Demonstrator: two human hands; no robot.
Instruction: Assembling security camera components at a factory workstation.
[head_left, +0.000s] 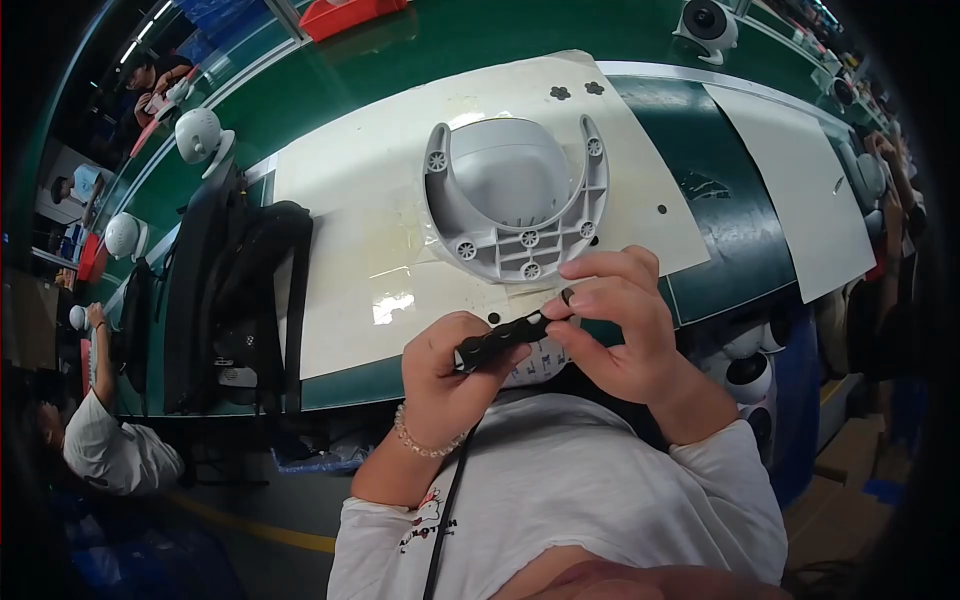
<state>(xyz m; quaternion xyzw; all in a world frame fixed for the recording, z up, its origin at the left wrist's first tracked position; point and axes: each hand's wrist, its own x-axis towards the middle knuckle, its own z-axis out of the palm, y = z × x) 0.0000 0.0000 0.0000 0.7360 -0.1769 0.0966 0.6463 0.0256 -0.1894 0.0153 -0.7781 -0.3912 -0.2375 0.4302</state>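
Printed matter is showing in two places: dark lettering is running beside a small figure on the left side of the wearer's white shirt (590, 490), and blue marks are repeating across a white paper (540, 368) below the hands. The black strip (497, 343) is being held between the two hands, in front of the body and near the counter's (450, 55) front edge. The left hand (445, 365) is gripping its left end, thumb along the lower side; the right hand (620, 325) is pinching its right end. A small black pad (567, 296) is showing at the right fingertips; whether it is stuck to the strip cannot be told. Just beyond the hands, a grey U-shaped base (530, 255) is lying with its ribbed side up on a cream sheet (350, 270). Black dots (494, 318) and flower-shaped pieces (561, 93) are also lying there. A black bag (240, 300) is resting to the left.
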